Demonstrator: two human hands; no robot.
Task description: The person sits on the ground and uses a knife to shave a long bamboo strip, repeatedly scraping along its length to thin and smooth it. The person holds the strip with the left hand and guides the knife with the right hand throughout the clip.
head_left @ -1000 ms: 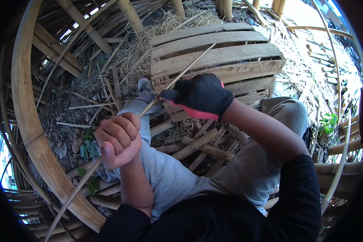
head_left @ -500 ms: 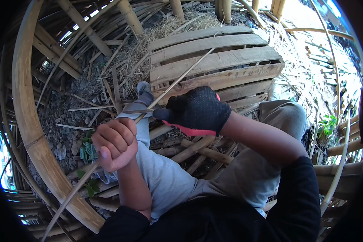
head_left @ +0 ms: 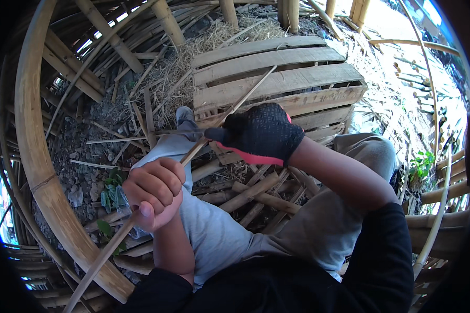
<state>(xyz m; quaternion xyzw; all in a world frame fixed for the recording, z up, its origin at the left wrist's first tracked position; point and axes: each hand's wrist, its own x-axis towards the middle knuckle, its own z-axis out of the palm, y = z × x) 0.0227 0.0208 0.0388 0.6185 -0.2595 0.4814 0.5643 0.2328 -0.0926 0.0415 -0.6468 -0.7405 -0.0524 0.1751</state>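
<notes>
**Bamboo poles (head_left: 49,182) around me, a pale strip (head_left: 194,151) before me**

Poles border the ground, which is littered with cut pieces (head_left: 253,193) and sunlit toward two o'clock. The pale strip slants through the middle of my view, from about half past seven up toward one o'clock.

A thin blade (head_left: 183,131) juts toward nine o'clock from my right hand (head_left: 263,133), right by the strip; I can't tell whether its edge bites. Half a second ago it was closer to my left hand (head_left: 155,193); now the stretch of strip between my hands is longer, so I judge the blade is working over a length rather than one spot.

My bare left hand, at eight o'clock, is closed in a fist around the strip, knuckles upward, its forearm rising from seven. My right hand, in a black and pink glove, has its fingers curled in, back uppermost, hiding any handle. That forearm slants in from four, elbow bent.

Beyond, the strip's far end overlaps a slatted wooden crate (head_left: 308,78) at one o'clock. My shoe (head_left: 185,113) is at ten, straw (head_left: 185,62) at eleven.
</notes>
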